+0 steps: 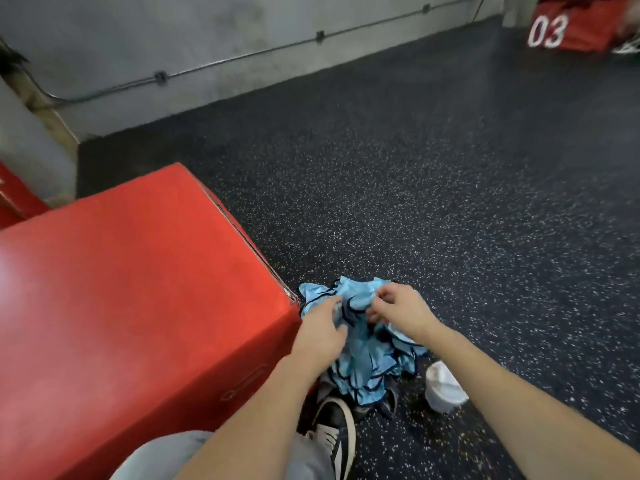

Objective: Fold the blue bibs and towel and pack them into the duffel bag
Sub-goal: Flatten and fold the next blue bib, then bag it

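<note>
Nearest me, my trouser leg and my black-and-white sneaker (334, 427) sit on the speckled rubber floor (450, 220), with a crumpled white cloth (443, 388), perhaps the towel, lying just right of the shoe. Above the shoe hangs the bunch of light blue bibs (363, 355) with dark trim, all tangled together. My left hand (322, 329) is curled into the left side of the bunch, fingers sunk in the fabric, and my right hand (398, 308) pinches a trimmed edge near the top, so both are grasping bibs. The bunch is just beside the corner of the red padded box (138, 289) on my left. I see no duffel bag from here. I judge I am trying to separate one bib from the rest, and the risk is that the armholes and trim loops are threaded through each other: pulling one edge could drag the whole bunch up or drop the others onto my shoe. The slick fabric could also slip from so light a pinch. Further off are the grey wall (207, 46) and a red box marked 03 (571, 29).
</note>
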Available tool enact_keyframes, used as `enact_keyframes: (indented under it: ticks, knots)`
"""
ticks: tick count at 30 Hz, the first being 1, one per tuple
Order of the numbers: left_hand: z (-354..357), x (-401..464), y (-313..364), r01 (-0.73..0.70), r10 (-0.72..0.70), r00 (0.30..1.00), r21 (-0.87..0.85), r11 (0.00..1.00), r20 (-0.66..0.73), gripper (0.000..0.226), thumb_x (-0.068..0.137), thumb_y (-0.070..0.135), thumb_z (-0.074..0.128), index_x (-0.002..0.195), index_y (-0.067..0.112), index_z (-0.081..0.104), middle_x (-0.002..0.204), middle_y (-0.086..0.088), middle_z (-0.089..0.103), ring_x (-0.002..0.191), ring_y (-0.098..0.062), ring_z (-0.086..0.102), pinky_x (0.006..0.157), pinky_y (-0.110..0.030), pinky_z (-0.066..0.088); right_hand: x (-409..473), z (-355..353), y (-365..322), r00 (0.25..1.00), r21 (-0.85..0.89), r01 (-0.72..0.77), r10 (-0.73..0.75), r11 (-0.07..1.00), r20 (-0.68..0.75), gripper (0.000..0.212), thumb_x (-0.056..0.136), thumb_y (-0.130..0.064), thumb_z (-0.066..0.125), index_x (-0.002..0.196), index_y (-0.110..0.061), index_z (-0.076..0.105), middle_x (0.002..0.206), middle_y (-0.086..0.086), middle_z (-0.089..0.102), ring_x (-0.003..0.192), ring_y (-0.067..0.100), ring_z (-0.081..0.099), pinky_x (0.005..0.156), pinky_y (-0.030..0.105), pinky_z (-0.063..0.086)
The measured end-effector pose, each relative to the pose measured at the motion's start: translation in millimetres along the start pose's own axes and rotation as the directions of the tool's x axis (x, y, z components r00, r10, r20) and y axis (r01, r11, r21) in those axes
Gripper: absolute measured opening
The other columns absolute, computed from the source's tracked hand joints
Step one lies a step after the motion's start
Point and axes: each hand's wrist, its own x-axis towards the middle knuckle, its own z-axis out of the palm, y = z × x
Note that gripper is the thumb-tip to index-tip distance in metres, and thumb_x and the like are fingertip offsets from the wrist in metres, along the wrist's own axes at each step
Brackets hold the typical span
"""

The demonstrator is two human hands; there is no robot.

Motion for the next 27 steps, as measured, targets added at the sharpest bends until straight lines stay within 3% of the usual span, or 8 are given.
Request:
enact_keyframes:
  ticks: [3,7,13,17,19,22,27]
  knots:
    - [-35,-12,22,-0.075,0.069,0.993,-0.057,0.996,-0.096,0.05,0.093,0.019,0.06,0.141,0.03,0.05,0.12,0.002,0.064,0.089,-0.017,0.066,0.076,-0.027,0.051,-11,-24,-63,0.992,0.048,0.12,-0.118,0.992,-0.048,0.008,0.093,-0.003,0.058,0.09,0.0,0.065,0.077,0.011,0.076,0.072,0.025,0.075,0.077,0.044,0.06]
    - [-96,-25,53,-0.151,0.131,0.964,-0.068,0.986,-0.232,0.051,0.092,0.022,0.066,0.14,0.033,0.053,0.124,0.004,0.061,0.074,-0.001,0.062,0.074,-0.018,0.047,-23,-43,-148,0.962,0.039,0.268,-0.264,0.963,-0.073,0.01,0.092,-0.003,0.057,0.089,0.003,0.065,0.076,0.012,0.075,0.07,0.026,0.073,0.075,0.045,0.057]
    - [-204,-43,122,-0.338,0.277,0.867,-0.08,0.938,-0.413,0.047,0.088,0.031,0.075,0.132,0.037,0.059,0.117,0.016,0.061,0.081,-0.003,0.065,0.065,-0.016,0.05,-49,-61,-277,0.879,0.083,0.475,-0.467,0.876,-0.094,0.022,0.098,-0.008,0.055,0.077,-0.005,0.061,0.066,0.007,0.066,0.06,0.021,0.059,0.067,0.036,0.052]
    - [-271,-66,165,-0.485,0.42,0.749,0.007,0.874,-0.512,0.02,0.09,0.02,0.072,0.107,0.029,0.075,0.092,0.017,0.072,0.072,0.001,0.062,0.071,-0.017,0.047,-72,-66,-355,0.807,0.044,0.588,-0.581,0.808,-0.107,0.026,0.097,-0.011,0.053,0.072,-0.009,0.059,0.062,0.003,0.062,0.055,0.016,0.053,0.06,0.028,0.046]
    - [-305,-82,181,-0.501,0.417,0.681,0.033,0.865,-0.602,0.022,0.09,0.01,0.064,0.101,0.024,0.077,0.085,0.013,0.073,0.071,0.002,0.059,0.069,-0.016,0.044,-83,-66,-393,0.77,0.014,0.634,-0.63,0.773,-0.099,0.026,0.097,-0.013,0.054,0.072,-0.01,0.06,0.063,0.003,0.064,0.056,0.015,0.055,0.061,0.029,0.047]
    - [-370,-106,200,-0.477,0.385,0.597,0.074,0.876,-0.704,0.023,0.09,0.007,0.058,0.1,0.017,0.075,0.09,0.005,0.074,0.081,-0.01,0.064,0.075,-0.023,0.047,-99,-62,-449,0.725,-0.018,0.685,-0.684,0.728,-0.079,0.022,0.097,-0.014,0.055,0.078,-0.008,0.063,0.07,0.007,0.072,0.061,0.018,0.065,0.065,0.031,0.055]
    - [-477,-148,210,-0.479,0.368,0.599,0.05,0.876,-0.711,0.015,0.09,0.008,0.059,0.096,0.012,0.073,0.089,-0.005,0.074,0.076,-0.019,0.067,0.076,-0.034,0.058,-130,-37,-542,0.653,0.008,0.757,-0.755,0.654,-0.063,0.014,0.097,-0.011,0.055,0.093,-0.003,0.066,0.079,0.01,0.077,0.076,0.023,0.076,0.069,0.03,0.06]
